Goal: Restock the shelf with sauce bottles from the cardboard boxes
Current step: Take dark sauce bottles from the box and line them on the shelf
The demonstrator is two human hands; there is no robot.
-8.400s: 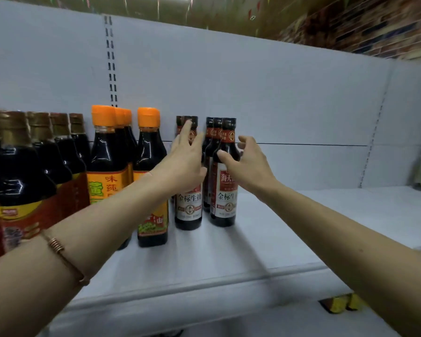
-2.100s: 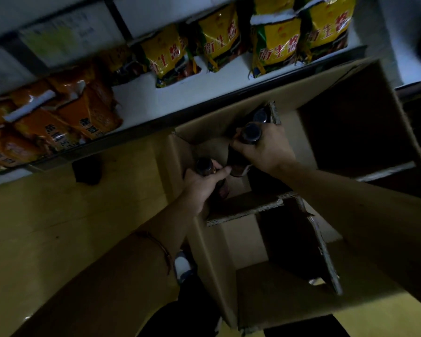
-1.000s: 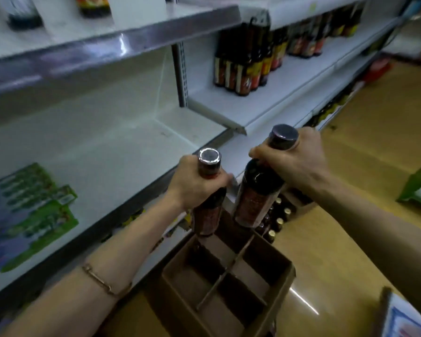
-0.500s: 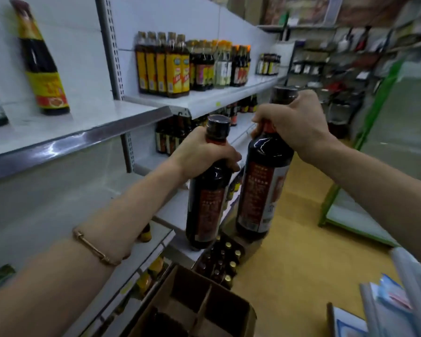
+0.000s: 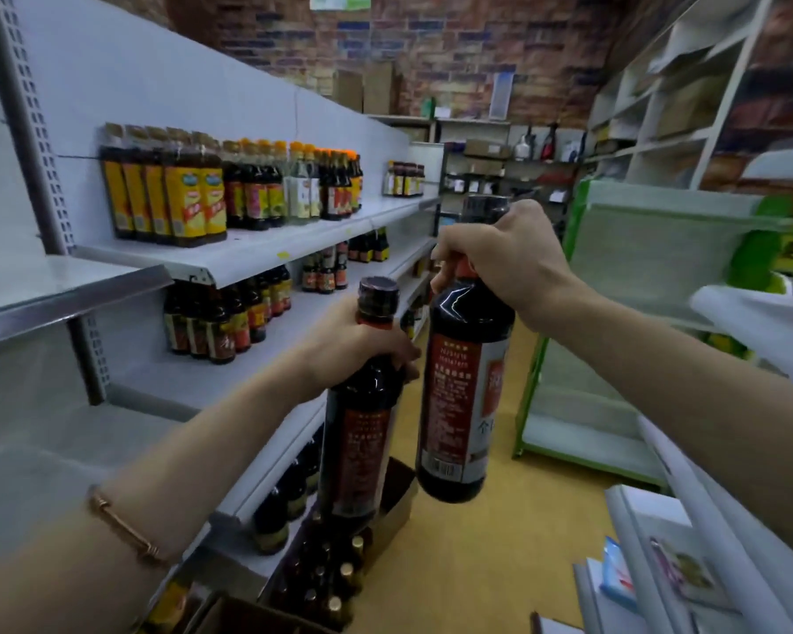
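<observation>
Sauce bottles (image 5: 463, 395) hang, seemingly upright, neck-held in each grip (image 5: 504, 258).

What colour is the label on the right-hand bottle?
Red with a white panel on the bottle, head view.

The right hand (image 5: 500, 263) hides its bottle's (image 5: 463, 395) neck — label print (both bottles) too blurred to read.

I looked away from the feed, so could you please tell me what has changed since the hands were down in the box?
Both bottles have been lifted out of the cardboard box to shelf height. The left hand still grips its bottle by the neck, as does the right hand its bottle.
</observation>
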